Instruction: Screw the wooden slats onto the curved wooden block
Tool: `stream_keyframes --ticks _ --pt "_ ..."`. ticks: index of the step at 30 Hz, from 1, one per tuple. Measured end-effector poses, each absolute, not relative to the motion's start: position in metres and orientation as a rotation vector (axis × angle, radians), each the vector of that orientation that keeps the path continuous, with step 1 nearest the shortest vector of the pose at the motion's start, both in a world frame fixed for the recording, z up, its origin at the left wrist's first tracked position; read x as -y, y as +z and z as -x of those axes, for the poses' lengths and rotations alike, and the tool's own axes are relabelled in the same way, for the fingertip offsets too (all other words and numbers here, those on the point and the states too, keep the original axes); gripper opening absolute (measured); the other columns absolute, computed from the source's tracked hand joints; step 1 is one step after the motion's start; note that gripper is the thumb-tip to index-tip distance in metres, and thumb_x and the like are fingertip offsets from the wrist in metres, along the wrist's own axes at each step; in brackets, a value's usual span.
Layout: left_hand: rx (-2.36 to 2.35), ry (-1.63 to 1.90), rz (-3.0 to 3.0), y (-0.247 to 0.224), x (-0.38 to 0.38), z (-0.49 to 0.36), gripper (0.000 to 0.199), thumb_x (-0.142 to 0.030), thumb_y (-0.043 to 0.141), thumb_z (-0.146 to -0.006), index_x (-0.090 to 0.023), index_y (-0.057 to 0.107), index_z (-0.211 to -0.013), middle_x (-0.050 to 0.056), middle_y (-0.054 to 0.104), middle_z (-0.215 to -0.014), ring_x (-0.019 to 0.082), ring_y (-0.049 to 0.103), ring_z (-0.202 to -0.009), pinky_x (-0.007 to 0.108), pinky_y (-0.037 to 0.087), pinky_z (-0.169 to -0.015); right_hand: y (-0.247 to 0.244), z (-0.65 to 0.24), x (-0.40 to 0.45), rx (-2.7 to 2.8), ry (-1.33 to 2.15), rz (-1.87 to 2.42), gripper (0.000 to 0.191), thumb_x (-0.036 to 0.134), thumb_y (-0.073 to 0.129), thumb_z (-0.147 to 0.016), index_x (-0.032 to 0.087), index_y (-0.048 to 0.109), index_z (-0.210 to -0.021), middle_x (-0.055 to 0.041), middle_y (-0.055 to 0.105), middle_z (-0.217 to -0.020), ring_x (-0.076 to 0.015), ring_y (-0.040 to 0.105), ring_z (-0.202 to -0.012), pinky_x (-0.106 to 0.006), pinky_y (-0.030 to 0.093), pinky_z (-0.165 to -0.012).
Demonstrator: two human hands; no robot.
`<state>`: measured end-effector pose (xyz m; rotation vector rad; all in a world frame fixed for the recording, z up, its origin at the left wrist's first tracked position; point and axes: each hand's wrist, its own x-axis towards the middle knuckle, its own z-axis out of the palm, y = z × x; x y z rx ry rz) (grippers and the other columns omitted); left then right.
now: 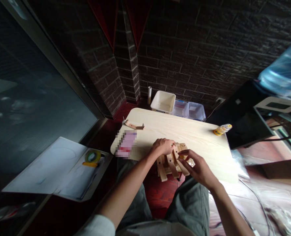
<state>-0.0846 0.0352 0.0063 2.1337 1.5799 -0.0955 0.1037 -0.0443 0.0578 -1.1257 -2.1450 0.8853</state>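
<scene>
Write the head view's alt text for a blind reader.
A seated person's left hand and right hand are at a slatted wooden assembly by the near edge of a pale wood-grain table. A curved wooden piece lies toward the far left, with a clear-and-yellow bottle at the right end. Beyond, plastic bins stand by a dark brick wall.

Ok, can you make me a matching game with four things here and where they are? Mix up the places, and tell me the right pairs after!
Things:
1. Bottle
2. Tape
3. Cream bin
4. Wooden slats

Places:
A. Past the table's far edge
B. By the left hand and right hand
C. At the table's far right corner
D. Off the table, to its left

Right pairs: 1-C, 2-D, 3-A, 4-B
</scene>
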Motion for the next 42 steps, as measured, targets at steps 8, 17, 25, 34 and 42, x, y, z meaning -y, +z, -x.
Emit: stream_keyframes --ticks 8,17,25,34,42 --pt "-1.576 -0.108 -2.136 0.005 -0.036 0.085 0.040 -0.050 0.039 -0.091 -0.043 0.054 -0.128 0.001 0.065 -0.125 0.025 0.063 -0.108 0.037 0.048 -0.091 0.062 -0.107 0.044 2.120 1.033 1.116 0.027 0.034 0.050 -0.095 0.024 0.059 -0.118 -0.0089 0.064 -0.116 -0.0206 0.064 -0.094 -0.034 0.055 -0.080" --pt "-1.555 -0.086 -2.132 0.006 -0.036 0.087 0.039 -0.050 0.039 -0.091 -0.043 0.055 -0.127 0.001 0.065 -0.125 0.025 0.063 -0.108 0.037 0.049 -0.090 0.061 -0.104 0.050 2.151 1.042 1.069 0.031 0.026 0.046 -0.094 0.024 0.059 -0.122 -0.0104 0.060 -0.124 -0.0230 0.061 -0.107 -0.037 0.053 -0.090" --pt "-1.567 -0.077 -2.128 0.005 -0.036 0.085 0.038 -0.050 0.039 -0.092 -0.044 0.056 -0.125 0.000 0.066 -0.123 0.024 0.064 -0.107 0.036 0.049 -0.090 0.051 -0.107 0.051 2.043 1.018 1.079 0.028 0.033 0.047 -0.095 0.024 0.060 -0.118 -0.0113 0.060 -0.121 -0.0251 0.059 -0.111 -0.038 0.053 -0.090" --pt "-1.588 -0.075 -2.149 0.005 -0.035 0.084 0.039 -0.050 0.040 -0.091 -0.044 0.056 -0.126 0.000 0.067 -0.122 0.024 0.065 -0.105 0.036 0.050 -0.088 0.043 -0.102 0.059 1.927 1.201 1.125 0.025 0.038 0.049 -0.095 0.024 0.058 -0.114 -0.0105 0.059 -0.123 -0.0223 0.063 -0.103 -0.035 0.057 -0.083" --pt "-1.596 -0.070 -2.142 0.005 -0.035 0.085 0.039 -0.051 0.040 -0.090 -0.043 0.058 -0.124 0.001 0.068 -0.119 0.025 0.065 -0.104 0.037 0.050 -0.088 0.048 -0.109 0.053 1.879 1.254 1.137 0.030 0.042 0.046 -0.096 0.024 0.056 -0.119 -0.0120 0.060 -0.126 -0.0262 0.061 -0.111 -0.040 0.055 -0.088"
